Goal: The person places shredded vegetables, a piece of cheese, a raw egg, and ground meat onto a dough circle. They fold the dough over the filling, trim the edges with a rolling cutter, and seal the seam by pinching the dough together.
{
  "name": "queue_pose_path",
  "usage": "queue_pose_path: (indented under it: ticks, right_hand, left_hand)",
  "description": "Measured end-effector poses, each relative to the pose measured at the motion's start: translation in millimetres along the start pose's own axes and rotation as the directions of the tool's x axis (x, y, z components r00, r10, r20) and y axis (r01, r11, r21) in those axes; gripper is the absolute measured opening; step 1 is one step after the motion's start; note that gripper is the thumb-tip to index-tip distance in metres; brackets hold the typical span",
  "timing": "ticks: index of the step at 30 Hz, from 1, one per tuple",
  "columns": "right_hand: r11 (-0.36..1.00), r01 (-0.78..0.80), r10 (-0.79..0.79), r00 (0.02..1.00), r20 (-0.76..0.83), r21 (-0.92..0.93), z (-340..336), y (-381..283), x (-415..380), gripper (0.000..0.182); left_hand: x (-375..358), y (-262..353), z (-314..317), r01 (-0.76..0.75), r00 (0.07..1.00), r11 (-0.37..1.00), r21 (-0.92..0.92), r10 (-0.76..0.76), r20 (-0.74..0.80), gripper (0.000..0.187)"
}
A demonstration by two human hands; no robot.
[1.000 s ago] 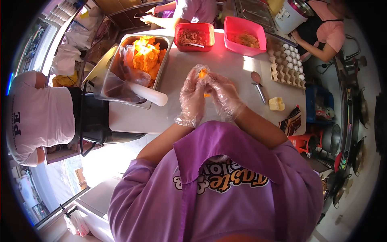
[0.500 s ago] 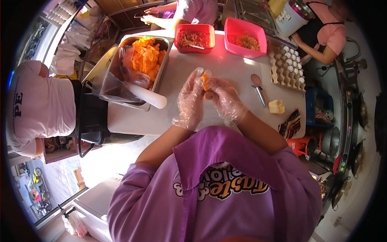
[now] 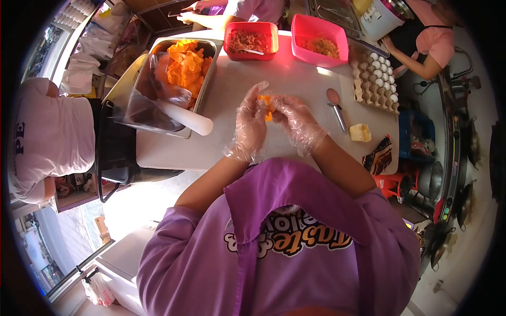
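A small orange piece point(image 3: 268, 107) is held between my two gloved hands above the table. My left hand point(image 3: 251, 122), in a clear plastic glove, has its fingers closed on the piece's left side, with one digit raised. From the right, my right hand point(image 3: 298, 122), gloved too, pinches the same piece. Orange sheets point(image 3: 187, 68) are heaped in a metal tray point(image 3: 210, 73) at the upper left, beside clear plastic and a white roll point(image 3: 192, 119). Beyond my hands stand a red container point(image 3: 274, 45) of brown filling and a pink container point(image 3: 342, 45) of yellowish filling.
Right of my hands on the table point(image 3: 221, 95) lie a spoon-like tool point(image 3: 338, 109), a pale yellow block point(image 3: 360, 132) and a dark packet point(image 3: 378, 155). An egg carton point(image 3: 369, 95) stands behind them. People are at the left, far side and upper right.
The orange piece now looks wider between my fingers, and my left hand is more upright. The view has shifted slightly, so the table items sit a little higher.
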State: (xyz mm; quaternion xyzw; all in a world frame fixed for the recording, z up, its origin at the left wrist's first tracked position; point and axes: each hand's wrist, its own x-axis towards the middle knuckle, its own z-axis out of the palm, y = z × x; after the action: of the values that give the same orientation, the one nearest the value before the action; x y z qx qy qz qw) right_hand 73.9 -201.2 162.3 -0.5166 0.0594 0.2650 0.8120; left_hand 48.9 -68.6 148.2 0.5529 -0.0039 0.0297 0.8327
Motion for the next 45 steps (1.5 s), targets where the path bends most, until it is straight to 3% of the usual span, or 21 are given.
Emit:
queue_pose_path:
  ticks: [3, 7, 10, 12, 18, 22, 26, 27, 29, 30, 32, 34, 36, 38, 40, 44, 45]
  right_hand:
    - [0.998, -0.035, 0.036, 0.999, -0.027, 0.043, -4, 2, 1, 0.020]
    - [0.989, -0.032, 0.037, 0.999, -0.029, 0.143, -10, 4, 3, 0.016]
    - [0.979, -0.031, 0.041, 0.998, -0.042, 0.203, -16, 4, 4, 0.015]
    - [0.975, -0.041, 0.048, 0.998, -0.027, 0.221, -21, 3, 5, 0.015]
    - [0.907, -0.124, 0.101, 0.992, 0.077, 0.403, -33, 4, 10, 0.016]
    - [0.851, -0.149, 0.087, 0.985, 0.146, 0.503, -43, 0, 9, 0.021]
    - [0.887, -0.116, 0.084, 0.992, 0.091, 0.446, -72, -20, 15, 0.025]
    - [0.972, -0.021, 0.019, 1.000, 0.012, 0.234, -87, -23, 19, 0.026]
    - [0.987, 0.066, -0.085, 0.988, -0.129, -0.149, -120, -20, 31, 0.027]
    - [0.988, 0.062, -0.082, 0.988, -0.135, -0.143, -134, -12, 37, 0.027]
    - [0.879, -0.098, -0.065, 0.945, -0.320, -0.467, -156, 0, 46, 0.029]
    - [0.875, -0.133, -0.033, 0.943, -0.331, -0.466, -167, 12, 54, 0.027]
    - [0.728, -0.063, -0.133, 0.964, -0.230, -0.682, -162, 18, 58, 0.025]
    - [0.695, -0.022, -0.196, 0.956, -0.219, -0.719, -169, 26, 67, 0.024]
    - [0.560, 0.113, -0.373, 0.919, -0.129, -0.820, -173, 33, 72, 0.021]
    - [0.523, 0.165, -0.362, 0.931, -0.043, -0.836, -168, 37, 78, 0.017]
    - [0.336, 0.229, -0.411, 0.909, 0.076, -0.914, -167, 37, 79, 0.016]
  left_hand:
    - [1, -3, 1, 0.120, 0.989, 0.985, -0.124, -0.129, -0.071, 0.037]
    - [5, -12, 0, 0.153, 0.984, 0.951, -0.268, -0.171, -0.044, 0.038]
    - [10, -17, 2, 0.201, 0.962, 0.890, -0.409, -0.257, -0.086, 0.038]
    - [13, -16, 0, 0.316, 0.926, 0.803, -0.505, -0.378, -0.022, 0.037]
    - [17, -18, -5, 0.431, 0.866, 0.651, -0.625, -0.493, 0.084, 0.036]
    - [18, -24, -14, 0.476, 0.840, 0.629, -0.614, -0.532, 0.106, 0.036]
    - [15, -28, -28, 0.455, 0.843, 0.568, -0.686, -0.522, 0.127, 0.036]
    - [14, -33, -36, 0.430, 0.858, 0.557, -0.711, -0.496, 0.131, 0.036]
    - [9, -29, -43, 0.409, 0.844, 0.571, -0.712, -0.534, 0.058, 0.035]
    - [7, -27, -47, 0.381, 0.831, 0.591, -0.711, -0.555, -0.016, 0.035]
    - [0, -37, -64, 0.383, 0.819, 0.589, -0.712, -0.572, -0.033, 0.035]
    - [-9, -47, -79, 0.393, 0.790, 0.598, -0.698, -0.608, -0.077, 0.036]
    - [-15, -51, -85, 0.406, 0.758, 0.601, -0.689, -0.642, -0.113, 0.037]
    - [-17, -51, -87, 0.419, 0.722, 0.602, -0.680, -0.675, -0.153, 0.038]
    - [-18, -50, -88, 0.434, 0.717, 0.618, -0.656, -0.677, -0.164, 0.039]
    - [-15, -51, -88, 0.449, 0.724, 0.609, -0.654, -0.677, -0.132, 0.042]
    - [-13, -53, -89, 0.449, 0.727, 0.607, -0.656, -0.674, -0.127, 0.043]
